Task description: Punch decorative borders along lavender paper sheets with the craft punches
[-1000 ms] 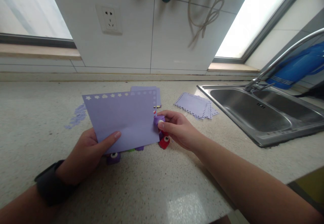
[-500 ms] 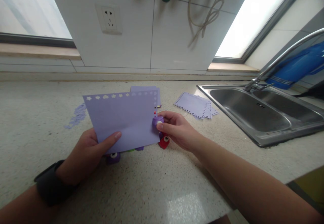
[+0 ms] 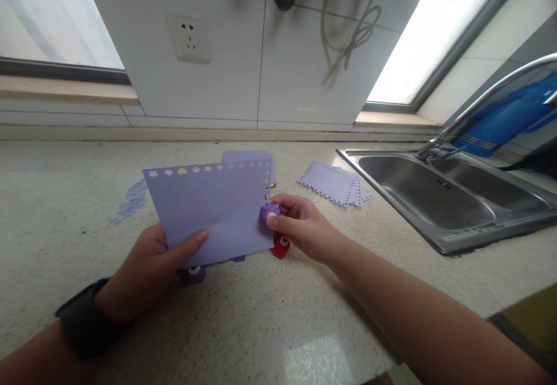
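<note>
**Punch slides down the card's right edge**

Since a second ago the small purple punch has shifted slightly lower along the sheet's right edge. The right hand pinches it, fingers closed around it. The left hand grips the lilac card at its lower left corner, thumb on top, holding it above the counter. Star and heart cut-outs line its top edge; small holes run down the right. A red punch lies beneath.
</note>
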{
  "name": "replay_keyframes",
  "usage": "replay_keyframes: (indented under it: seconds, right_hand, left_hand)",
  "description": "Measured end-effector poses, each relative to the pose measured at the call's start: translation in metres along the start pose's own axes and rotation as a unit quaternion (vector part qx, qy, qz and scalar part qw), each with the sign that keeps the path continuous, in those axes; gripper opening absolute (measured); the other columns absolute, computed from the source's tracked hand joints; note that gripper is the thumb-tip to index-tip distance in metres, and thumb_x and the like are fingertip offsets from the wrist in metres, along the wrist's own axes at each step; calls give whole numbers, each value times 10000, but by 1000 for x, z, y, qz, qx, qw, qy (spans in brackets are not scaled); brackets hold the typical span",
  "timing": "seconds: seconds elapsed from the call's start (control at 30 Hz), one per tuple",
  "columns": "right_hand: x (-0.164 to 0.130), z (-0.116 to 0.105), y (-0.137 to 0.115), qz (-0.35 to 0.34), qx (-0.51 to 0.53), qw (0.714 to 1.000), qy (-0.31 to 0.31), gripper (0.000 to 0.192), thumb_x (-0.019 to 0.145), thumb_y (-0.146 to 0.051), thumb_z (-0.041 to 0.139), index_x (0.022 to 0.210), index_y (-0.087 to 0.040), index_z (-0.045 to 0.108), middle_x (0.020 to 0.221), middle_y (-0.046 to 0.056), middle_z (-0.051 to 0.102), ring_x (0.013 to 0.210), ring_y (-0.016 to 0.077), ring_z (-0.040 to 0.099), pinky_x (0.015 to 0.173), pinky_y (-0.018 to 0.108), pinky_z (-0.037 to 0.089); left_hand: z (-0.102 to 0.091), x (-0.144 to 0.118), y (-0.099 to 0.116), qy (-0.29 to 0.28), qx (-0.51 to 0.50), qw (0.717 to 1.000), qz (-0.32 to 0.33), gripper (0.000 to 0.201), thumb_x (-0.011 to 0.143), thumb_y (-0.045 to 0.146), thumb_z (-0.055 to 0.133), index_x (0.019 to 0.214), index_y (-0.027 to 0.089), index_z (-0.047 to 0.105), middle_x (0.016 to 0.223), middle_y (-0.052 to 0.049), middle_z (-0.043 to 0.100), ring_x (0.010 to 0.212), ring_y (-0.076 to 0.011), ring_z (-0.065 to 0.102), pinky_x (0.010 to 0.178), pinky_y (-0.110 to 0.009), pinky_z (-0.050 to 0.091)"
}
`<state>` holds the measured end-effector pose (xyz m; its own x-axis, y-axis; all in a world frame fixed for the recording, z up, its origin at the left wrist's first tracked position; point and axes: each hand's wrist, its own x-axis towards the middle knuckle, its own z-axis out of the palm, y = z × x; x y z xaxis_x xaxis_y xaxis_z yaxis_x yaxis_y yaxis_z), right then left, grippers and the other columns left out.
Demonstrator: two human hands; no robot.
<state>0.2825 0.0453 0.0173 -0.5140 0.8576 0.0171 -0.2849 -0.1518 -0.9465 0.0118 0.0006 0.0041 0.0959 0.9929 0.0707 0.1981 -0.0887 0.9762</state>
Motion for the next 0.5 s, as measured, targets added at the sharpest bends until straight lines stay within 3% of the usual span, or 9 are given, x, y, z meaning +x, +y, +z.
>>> replay_keyframes:
  seconds: [0.5]
  right_hand:
    - [-1, 5, -5, -10, -13, 1000, 13, 325, 720, -265, 905, 866, -135, 645, 735, -21, 612, 615, 62, 556, 545, 186, 442]
  left_hand:
    - [1, 0, 2, -11, -8, 1000, -12, 431, 860, 511, 750, 1122, 168, 741, 1031, -92, 781, 896, -259, 762, 952, -437, 612]
